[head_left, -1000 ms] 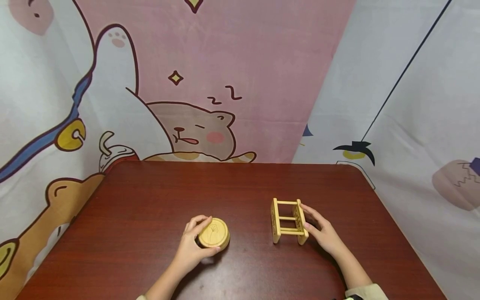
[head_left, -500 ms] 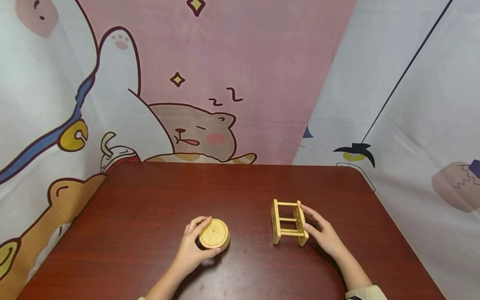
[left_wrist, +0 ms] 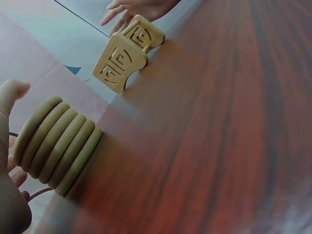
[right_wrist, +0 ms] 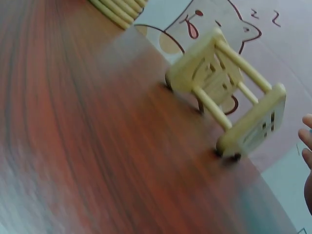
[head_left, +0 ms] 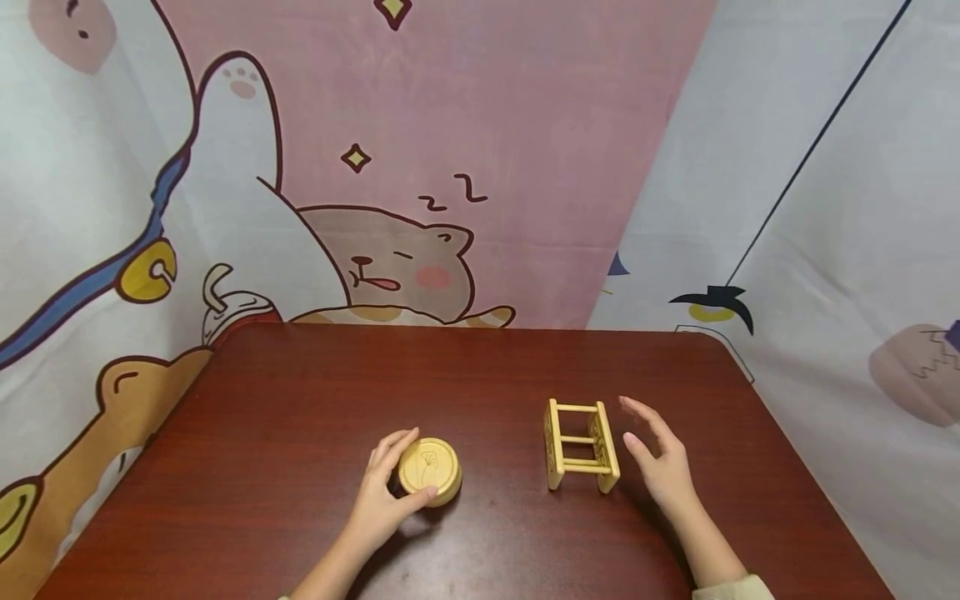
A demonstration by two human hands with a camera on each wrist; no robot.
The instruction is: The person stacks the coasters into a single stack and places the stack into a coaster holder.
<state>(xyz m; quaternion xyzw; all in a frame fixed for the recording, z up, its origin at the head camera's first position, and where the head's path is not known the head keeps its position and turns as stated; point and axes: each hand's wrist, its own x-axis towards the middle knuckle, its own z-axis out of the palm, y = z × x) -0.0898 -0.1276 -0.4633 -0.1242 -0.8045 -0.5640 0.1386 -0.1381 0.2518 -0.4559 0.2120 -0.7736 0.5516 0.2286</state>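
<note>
In the head view, a stack of round wooden coasters [head_left: 429, 468] stands on the table, its top disc engraved with a leaf. My left hand [head_left: 381, 483] is beside it, fingers at the far left edge and thumb overlapping the near rim. The left wrist view shows several coasters [left_wrist: 58, 146] piled up and a fingertip apart from the stack. To the right is a wooden coaster holder [head_left: 553, 446], two cut-out side panels joined by rods. My right hand [head_left: 663, 462] is just right of the holder, fingers spread and holding nothing.
Everything rests on a dark red wood-grain table [head_left: 480, 375]. A cartoon-printed cloth [head_left: 540, 167] hangs behind and along both sides of it.
The right hand has let go of the holder and moved right. The left fingers have loosened a little from the coasters, the thumb shifting over the rim. The holder and stack stay in place.
</note>
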